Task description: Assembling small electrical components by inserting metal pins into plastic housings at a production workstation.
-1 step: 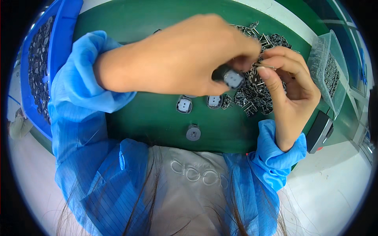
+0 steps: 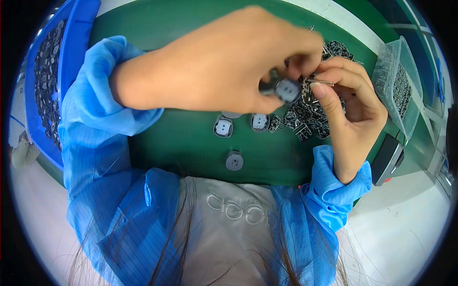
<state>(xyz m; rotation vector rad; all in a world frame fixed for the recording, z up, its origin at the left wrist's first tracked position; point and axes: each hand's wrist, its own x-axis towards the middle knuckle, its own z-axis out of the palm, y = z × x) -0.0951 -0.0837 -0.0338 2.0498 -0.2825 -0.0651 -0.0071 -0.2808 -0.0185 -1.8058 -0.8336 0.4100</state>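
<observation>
My left hand [image 2: 238,62] reaches across the green mat [image 2: 186,152], its fingers curled round a dark plastic housing [image 2: 288,89] with a pale grey face and two small holes. The fingertips come close to my right hand [image 2: 358,102]. Between thumb and forefinger, the right hand pinches a small part with a thin metal pin [image 2: 323,82]; its inner end is hard to make out. Below both hands spreads a pile of small black parts with metal pins [image 2: 305,119]. Two similar housings, one left [image 2: 223,127] and one right [image 2: 260,122], lie below the left hand.
A round grey piece [image 2: 234,161] lies near the mat's front edge. At the left stands a blue bin [image 2: 76,57] of dark parts. A clear plastic container [image 2: 384,74] with small parts is at the right, near a black box-shaped device [image 2: 387,159].
My left hand has shifted slightly up and to the right with the housing, bringing it closer to the right hand. The right hand has hardly moved.
</observation>
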